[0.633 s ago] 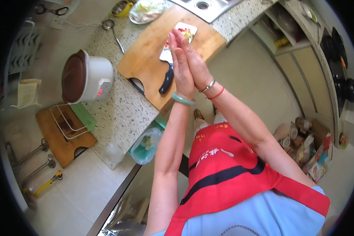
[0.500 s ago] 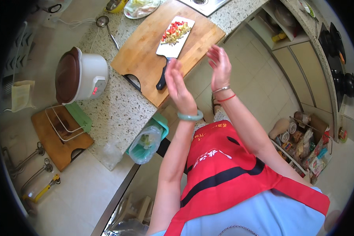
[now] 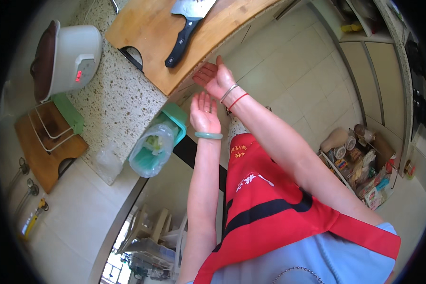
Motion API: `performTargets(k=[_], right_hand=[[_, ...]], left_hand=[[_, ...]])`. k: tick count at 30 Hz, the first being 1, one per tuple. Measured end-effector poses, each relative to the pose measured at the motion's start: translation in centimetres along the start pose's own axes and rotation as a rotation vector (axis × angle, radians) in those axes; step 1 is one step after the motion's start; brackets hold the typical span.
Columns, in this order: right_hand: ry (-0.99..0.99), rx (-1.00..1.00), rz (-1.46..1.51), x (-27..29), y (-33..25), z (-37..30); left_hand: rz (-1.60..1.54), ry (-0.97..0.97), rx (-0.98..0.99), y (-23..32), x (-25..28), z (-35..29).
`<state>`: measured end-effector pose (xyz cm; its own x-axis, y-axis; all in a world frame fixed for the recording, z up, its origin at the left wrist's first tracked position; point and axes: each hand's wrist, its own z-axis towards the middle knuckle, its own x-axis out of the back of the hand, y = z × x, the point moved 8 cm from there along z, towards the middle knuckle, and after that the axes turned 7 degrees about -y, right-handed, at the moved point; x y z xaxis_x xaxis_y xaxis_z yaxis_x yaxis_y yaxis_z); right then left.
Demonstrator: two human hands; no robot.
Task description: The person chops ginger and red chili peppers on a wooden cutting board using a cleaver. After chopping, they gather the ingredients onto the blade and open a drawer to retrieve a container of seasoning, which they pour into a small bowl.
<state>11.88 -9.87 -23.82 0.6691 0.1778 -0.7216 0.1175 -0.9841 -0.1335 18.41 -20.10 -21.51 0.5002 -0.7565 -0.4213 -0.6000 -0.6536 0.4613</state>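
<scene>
Palm up, my left hand (image 3: pixel 204 113) hangs in the air beside the counter's edge, near a green bin. A pale green bangle circles that wrist. My right hand (image 3: pixel 215 79) is a little farther out, also palm up with fingers spread, wearing a metal bracelet and a red string. Both hands hold nothing. Just beyond them a cleaver (image 3: pixel 186 33) with a black handle lies on a large wooden cutting board (image 3: pixel 151 28). Only the lower part of its blade shows; the top edge of the view cuts off the rest.
The green bin (image 3: pixel 174 124), with a plastic bag holding scraps, hangs at the counter edge. A white cooker (image 3: pixel 78 61) with a brown lid stands left. A smaller board (image 3: pixel 49 146) with a wire rack lies below it. A crate of packages (image 3: pixel 359 165) sits right.
Both my hands have come down and nearer, turning from upright, facing palms to palms up. The view has shifted, so the chopped food on the cleaver's blade is now mostly out of sight.
</scene>
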Motion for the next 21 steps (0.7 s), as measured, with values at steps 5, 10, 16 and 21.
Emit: performTargets(k=[5, 10, 16, 21], right_hand=[[-0.144, 0.006, -0.035, -1.1, 1.6, 0.7], [-0.211, 0.082, -0.068, -1.4, 1.5, 0.5], [-0.170, 0.136, -0.187, 2.7, 0.4, -2.3], [-0.150, 0.135, -0.430, 6.8, -3.5, -7.0]], left_hand=[[-0.081, -0.038, -0.089, -0.1, 0.1, 1.2], [-0.166, -0.013, -0.139, 0.1, 0.7, 0.9], [-0.135, -0.062, -0.345, 0.7, 2.3, -3.2], [-0.062, -0.166, -0.383, 0.3, 3.0, -7.6]])
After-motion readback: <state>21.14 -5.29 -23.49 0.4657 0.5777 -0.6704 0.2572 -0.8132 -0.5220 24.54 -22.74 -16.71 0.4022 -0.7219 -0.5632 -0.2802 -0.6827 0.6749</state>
